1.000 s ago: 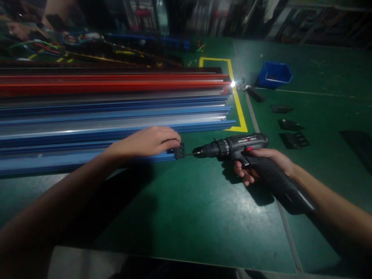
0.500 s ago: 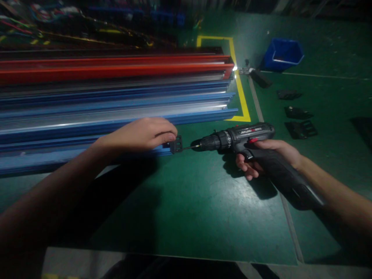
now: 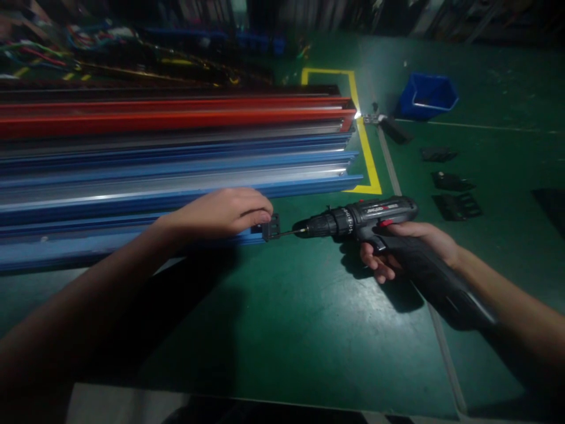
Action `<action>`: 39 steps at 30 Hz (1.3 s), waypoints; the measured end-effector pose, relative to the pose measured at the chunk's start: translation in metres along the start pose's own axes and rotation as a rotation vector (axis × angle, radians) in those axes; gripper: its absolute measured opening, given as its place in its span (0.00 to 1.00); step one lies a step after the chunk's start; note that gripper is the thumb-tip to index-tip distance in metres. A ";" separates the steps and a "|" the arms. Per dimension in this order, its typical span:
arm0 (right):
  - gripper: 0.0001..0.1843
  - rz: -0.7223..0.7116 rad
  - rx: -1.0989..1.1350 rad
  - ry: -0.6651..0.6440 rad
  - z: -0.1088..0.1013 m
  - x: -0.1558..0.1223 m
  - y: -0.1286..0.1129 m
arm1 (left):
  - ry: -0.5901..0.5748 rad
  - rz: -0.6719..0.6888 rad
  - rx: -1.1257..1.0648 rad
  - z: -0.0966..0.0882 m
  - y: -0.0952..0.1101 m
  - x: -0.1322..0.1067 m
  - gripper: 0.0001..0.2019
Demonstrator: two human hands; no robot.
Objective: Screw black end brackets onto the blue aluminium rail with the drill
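Observation:
My right hand [image 3: 426,238] is wrapped around the grip of a black cordless drill [image 3: 386,213], index finger by the trigger. The drill lies level, pointing left, and its long thin bit [image 3: 289,232] reaches a small black slotted end cap [image 3: 274,226]. That cap sits at the right end of the nearest blue metal profile [image 3: 88,242]. My left hand [image 3: 232,211] is closed over the profile's end, thumb and fingers at the cap; part of the grip is hidden underneath.
More blue profiles [image 3: 212,182] and red ones [image 3: 176,118] lie behind, parallel. On the green table [image 3: 309,330], yellow tape [image 3: 368,156] marks their ends. To the right lie several black end caps [image 3: 459,206], a dark-handled tool [image 3: 395,129] and a blue bin [image 3: 408,103]. Wires [image 3: 101,35] show at back left.
The whole view has shifted, so everything appears slightly lower. Both hands keep their grips, and the drill bit stays at the end cap.

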State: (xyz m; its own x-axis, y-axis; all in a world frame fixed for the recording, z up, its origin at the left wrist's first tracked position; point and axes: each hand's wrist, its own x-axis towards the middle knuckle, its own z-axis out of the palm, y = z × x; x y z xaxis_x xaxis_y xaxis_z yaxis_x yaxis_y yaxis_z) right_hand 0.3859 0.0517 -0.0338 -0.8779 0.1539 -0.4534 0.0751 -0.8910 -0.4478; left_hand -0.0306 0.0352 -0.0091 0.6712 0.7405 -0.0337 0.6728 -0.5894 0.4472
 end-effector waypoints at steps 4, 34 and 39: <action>0.25 -0.001 -0.019 0.026 0.001 0.000 0.000 | 0.006 0.011 -0.010 0.000 0.000 0.000 0.19; 0.26 -0.056 0.022 -0.068 0.005 0.003 0.001 | 0.033 0.031 -0.017 0.002 0.001 -0.002 0.18; 0.26 -0.050 0.027 -0.081 0.004 0.003 0.001 | 0.037 0.036 -0.026 0.002 0.000 -0.003 0.18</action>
State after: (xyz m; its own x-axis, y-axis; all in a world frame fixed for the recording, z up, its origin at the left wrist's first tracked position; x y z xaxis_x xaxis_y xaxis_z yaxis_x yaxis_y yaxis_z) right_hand 0.3812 0.0496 -0.0325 -0.9156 0.1647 -0.3667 0.0180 -0.8945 -0.4466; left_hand -0.0320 0.0328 -0.0109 0.6824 0.7308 0.0157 0.6400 -0.6077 0.4701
